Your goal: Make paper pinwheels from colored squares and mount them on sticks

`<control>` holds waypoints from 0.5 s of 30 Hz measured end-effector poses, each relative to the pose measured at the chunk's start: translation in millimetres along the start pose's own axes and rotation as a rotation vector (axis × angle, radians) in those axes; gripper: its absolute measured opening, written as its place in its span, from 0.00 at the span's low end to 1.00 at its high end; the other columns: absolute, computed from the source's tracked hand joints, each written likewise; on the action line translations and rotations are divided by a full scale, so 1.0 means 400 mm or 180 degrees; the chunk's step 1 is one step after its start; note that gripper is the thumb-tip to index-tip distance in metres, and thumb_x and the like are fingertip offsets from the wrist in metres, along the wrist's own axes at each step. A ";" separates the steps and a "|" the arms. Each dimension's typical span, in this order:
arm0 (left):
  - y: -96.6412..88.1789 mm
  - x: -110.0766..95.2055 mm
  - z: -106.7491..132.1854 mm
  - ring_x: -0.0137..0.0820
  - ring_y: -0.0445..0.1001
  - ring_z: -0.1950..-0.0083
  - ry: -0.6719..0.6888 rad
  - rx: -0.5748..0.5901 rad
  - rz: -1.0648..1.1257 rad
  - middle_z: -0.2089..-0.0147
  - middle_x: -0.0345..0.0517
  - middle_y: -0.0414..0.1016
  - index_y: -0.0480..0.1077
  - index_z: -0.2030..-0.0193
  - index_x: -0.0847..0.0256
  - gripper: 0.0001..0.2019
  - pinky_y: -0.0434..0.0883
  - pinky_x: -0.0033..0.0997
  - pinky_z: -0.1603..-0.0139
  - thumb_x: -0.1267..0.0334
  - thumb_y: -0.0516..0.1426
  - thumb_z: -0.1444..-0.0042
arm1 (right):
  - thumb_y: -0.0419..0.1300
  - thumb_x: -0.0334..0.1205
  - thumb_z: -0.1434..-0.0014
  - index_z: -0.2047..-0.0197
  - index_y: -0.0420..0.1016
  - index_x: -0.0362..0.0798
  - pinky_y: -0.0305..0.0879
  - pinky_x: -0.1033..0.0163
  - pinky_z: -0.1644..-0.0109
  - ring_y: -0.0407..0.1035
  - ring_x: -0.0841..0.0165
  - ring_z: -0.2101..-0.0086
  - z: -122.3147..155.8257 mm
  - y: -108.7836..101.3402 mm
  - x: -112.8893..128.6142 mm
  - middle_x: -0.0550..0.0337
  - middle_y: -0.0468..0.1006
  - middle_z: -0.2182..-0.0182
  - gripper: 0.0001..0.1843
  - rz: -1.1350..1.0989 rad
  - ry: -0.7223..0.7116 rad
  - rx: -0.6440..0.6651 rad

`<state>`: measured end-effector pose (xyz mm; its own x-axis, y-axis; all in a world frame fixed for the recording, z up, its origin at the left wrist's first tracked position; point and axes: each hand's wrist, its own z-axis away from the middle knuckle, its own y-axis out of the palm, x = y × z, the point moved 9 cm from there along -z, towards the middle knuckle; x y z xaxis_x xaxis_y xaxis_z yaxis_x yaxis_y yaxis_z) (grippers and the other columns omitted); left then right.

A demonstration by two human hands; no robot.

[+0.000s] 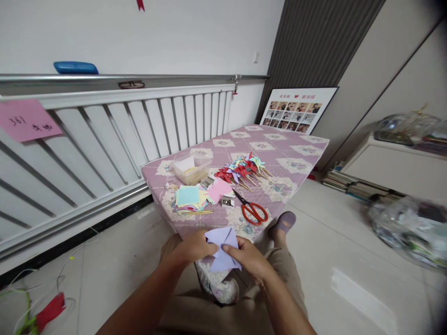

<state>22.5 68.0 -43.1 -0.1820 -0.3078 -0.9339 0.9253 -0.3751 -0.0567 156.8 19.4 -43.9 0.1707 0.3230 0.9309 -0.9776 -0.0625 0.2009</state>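
Observation:
A lavender paper square [222,237], with slits cut in from its corners, is pinched between my two hands above my lap. My left hand [199,246] grips its left side, thumb on the paper near the middle. On the other side, my right hand [246,255] holds the right part, its thumb also near the centre. Just beyond on the cloth lie red-handled scissors [253,211], a small open box of pins [228,201] and a pile of coloured paper squares [188,196]. Finished paper pinwheels [240,168] on wooden sticks lie behind them.
A clear plastic tub [191,171] stands on the table covered with a floral cloth [275,153]. Left of it runs a white radiator [104,135] with a pink note [28,120]. Plastic bags [408,228] lie right, and a red artificial flower [50,311] is on the floor.

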 end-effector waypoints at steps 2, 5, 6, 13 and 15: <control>0.013 -0.023 0.003 0.26 0.62 0.78 0.0248 0.0166 -0.0474 0.82 0.36 0.70 0.74 0.81 0.60 0.03 0.58 0.23 0.76 0.71 0.61 0.64 | 0.68 0.43 0.57 0.70 0.79 0.46 0.64 0.65 0.71 0.70 0.69 0.77 -0.004 -0.003 -0.005 0.63 0.81 0.77 0.11 0.0061 -0.0010 -0.0041; 0.028 -0.052 0.011 0.27 0.61 0.79 0.0595 0.0287 -0.1151 0.80 0.37 0.70 0.74 0.78 0.59 0.04 0.58 0.24 0.76 0.70 0.58 0.60 | 0.67 0.41 0.57 0.71 0.79 0.46 0.62 0.66 0.73 0.68 0.70 0.79 -0.008 -0.008 -0.010 0.65 0.80 0.78 0.09 0.0150 0.0010 -0.0081; 0.030 -0.056 0.013 0.27 0.61 0.79 0.0641 0.0298 -0.1256 0.80 0.37 0.70 0.74 0.77 0.59 0.04 0.57 0.24 0.77 0.69 0.57 0.59 | 0.67 0.41 0.57 0.71 0.79 0.46 0.62 0.66 0.73 0.68 0.70 0.79 -0.009 -0.009 -0.011 0.65 0.80 0.79 0.09 0.0176 0.0022 -0.0080; 0.051 -0.056 0.016 0.28 0.61 0.77 0.0690 0.0578 -0.1575 0.78 0.39 0.70 0.74 0.74 0.63 0.06 0.57 0.25 0.76 0.68 0.55 0.57 | 0.67 0.43 0.58 0.70 0.80 0.45 0.64 0.64 0.71 0.69 0.69 0.78 -0.005 -0.010 -0.011 0.63 0.80 0.78 0.12 0.0341 0.0075 -0.0097; 0.057 -0.055 0.016 0.27 0.61 0.76 0.0677 0.0651 -0.1642 0.77 0.37 0.69 0.73 0.73 0.63 0.07 0.57 0.25 0.75 0.68 0.54 0.57 | 0.67 0.42 0.59 0.69 0.79 0.45 0.64 0.65 0.71 0.69 0.69 0.78 -0.007 -0.010 -0.017 0.63 0.81 0.78 0.12 0.0362 0.0113 -0.0139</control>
<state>45.5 60.8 -21.8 -0.5009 0.1330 -0.8552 0.6483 -0.5970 -0.4726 159.2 20.0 -51.8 0.0546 0.3494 0.9354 -0.9950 -0.0597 0.0803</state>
